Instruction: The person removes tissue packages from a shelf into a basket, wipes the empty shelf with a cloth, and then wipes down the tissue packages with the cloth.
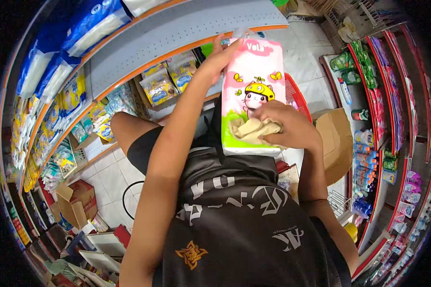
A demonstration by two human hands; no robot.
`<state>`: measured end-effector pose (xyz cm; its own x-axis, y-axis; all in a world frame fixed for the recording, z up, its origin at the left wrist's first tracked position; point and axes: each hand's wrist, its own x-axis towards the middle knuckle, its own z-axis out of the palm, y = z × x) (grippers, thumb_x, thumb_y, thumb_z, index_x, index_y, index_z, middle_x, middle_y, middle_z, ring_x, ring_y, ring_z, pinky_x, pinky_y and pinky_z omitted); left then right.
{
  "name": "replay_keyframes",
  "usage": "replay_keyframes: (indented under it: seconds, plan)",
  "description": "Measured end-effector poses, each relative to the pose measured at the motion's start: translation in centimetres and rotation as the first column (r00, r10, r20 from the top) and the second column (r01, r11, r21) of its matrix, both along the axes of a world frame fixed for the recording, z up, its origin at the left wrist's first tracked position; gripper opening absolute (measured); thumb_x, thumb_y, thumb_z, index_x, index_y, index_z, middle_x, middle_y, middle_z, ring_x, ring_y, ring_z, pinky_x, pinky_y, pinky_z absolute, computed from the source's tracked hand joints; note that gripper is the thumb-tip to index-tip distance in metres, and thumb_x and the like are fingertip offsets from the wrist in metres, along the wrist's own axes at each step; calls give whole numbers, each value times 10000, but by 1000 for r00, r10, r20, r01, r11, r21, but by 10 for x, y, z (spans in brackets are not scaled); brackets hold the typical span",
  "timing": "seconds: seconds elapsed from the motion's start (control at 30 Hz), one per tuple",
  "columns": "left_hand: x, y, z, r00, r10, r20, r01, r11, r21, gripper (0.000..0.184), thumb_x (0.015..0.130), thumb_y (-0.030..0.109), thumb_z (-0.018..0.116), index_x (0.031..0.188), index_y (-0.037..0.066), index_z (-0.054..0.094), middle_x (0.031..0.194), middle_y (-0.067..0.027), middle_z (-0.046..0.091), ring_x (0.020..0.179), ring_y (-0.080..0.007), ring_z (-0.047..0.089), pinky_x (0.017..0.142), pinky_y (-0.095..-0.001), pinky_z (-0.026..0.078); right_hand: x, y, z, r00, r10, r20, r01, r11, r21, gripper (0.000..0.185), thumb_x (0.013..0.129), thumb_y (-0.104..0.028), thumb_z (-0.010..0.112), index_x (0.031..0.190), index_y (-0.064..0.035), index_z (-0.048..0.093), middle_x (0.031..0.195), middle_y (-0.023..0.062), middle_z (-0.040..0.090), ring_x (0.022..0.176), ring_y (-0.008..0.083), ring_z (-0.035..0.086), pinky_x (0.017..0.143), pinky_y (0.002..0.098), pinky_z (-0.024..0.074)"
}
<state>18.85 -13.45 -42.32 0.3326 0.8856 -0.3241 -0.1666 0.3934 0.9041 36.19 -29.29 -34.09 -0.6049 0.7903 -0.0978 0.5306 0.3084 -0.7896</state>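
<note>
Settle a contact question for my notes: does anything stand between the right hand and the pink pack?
Yes: a cream cloth, bunched in the right hand, lies between part of that hand and the lower front of the pink pack.

Single head-worn camera, sited above the wearer's dark shirt at six o'clock, facing forward and steeply down. Wide fisheye coverage, corners dark. Vola pack at close range, one o'clock; grey shelf farther off, eleven o'clock.

Packet: brightly lit, print readable
Shelves: curved by distortion at 9 and 3 o'clock
Corners: black
</note>
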Motion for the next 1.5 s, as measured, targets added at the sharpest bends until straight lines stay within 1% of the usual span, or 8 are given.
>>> replay_keyframes:
  seconds: [0.2, 0.37, 0.5, 1.03, 1.23, 1.33, 1.4, 1.5]
  plan:
    - [13, 8, -22, 963, -180, 199, 202, 975, -93, 681, 772, 319, 680, 1299, 54, 341, 1098, -107, 580, 959, -187, 593, 802, -321, 505, 5, 18, 36, 978, -164, -128, 131, 963, -237, 325, 707, -150, 686, 984, -60, 542, 963, 134, 579, 936, 319, 548, 835, 384, 441]
    - [21, -8, -16, 974, -228, -3, 227, 970, -93, 740, 804, 369, 655, 1355, 46, 281, 1209, -116, 534, 1037, -174, 569, 848, -283, 482, 24, 99, -20, 917, -326, -227, 397, 725, 562, 369, 790, -202, 648, 1124, -84, 544, 1007, 158, 573, 867, 341, 574, 786, 378, 466]
    - [24, 10, -33, 940, -318, 121, 326, 944, -57, 581, 846, 293, 624, 1311, 38, 386, 1207, -109, 548, 1058, -185, 562, 858, -287, 478, 0, 90, -48, 898, -440, 16, 349, 733, 585, 361, 808, -180, 641, 1134, -59, 543, 1067, 155, 553, 984, 326, 553, 829, 370, 452]
    - [21, -25, 0, 924, -190, -331, 236, 966, 106, 775, 823, 505, 604, 1343, -19, 368, 1308, -171, 473, 1169, -238, 486, 993, -328, 368, 13, -28, 2, 994, -93, -58, 100, 987, 129, 262, 802, -143, 661, 1045, -66, 605, 927, 90, 583, 786, 211, 607, 658, 320, 493]
    - [-136, -78, 94, 476, -354, -805, 798, 559, 226, 422, 906, 317, 557, 1218, 34, 535, 1159, -144, 586, 1103, -258, 550, 954, -350, 410, 12, -33, -24, 828, -480, -290, 457, 877, -148, 301, 805, -164, 679, 1070, -35, 615, 874, 80, 599, 724, 135, 587, 616, 262, 475]
    - [-253, -139, 92, 780, 87, -620, 123, 950, 287, 206, 927, 145, 502, 1057, 14, 594, 1036, -78, 618, 947, -177, 595, 843, -272, 452, 16, -28, -28, 817, -489, -304, 462, 872, -161, 308, 787, -118, 682, 1052, 10, 594, 963, 87, 614, 869, 147, 588, 771, 263, 447]
    - [-308, -182, 66, 631, 578, -518, -437, 816, 379, 264, 956, 242, 461, 1075, 35, 572, 1051, -29, 571, 978, -127, 537, 864, -261, 423, 15, -30, -26, 805, -508, -307, 473, 862, -184, 295, 782, -134, 689, 1032, -2, 605, 932, 80, 623, 856, 153, 598, 760, 270, 453]
    - [-458, -323, -47, 580, 572, -581, -626, 769, 132, 262, 924, 294, 481, 1053, 87, 576, 1080, -11, 563, 908, -145, 529, 802, -300, 440, 13, -24, -23, 834, -436, -339, 433, 897, -88, 287, 784, -150, 690, 1023, -12, 612, 918, 80, 625, 839, 153, 603, 749, 270, 457]
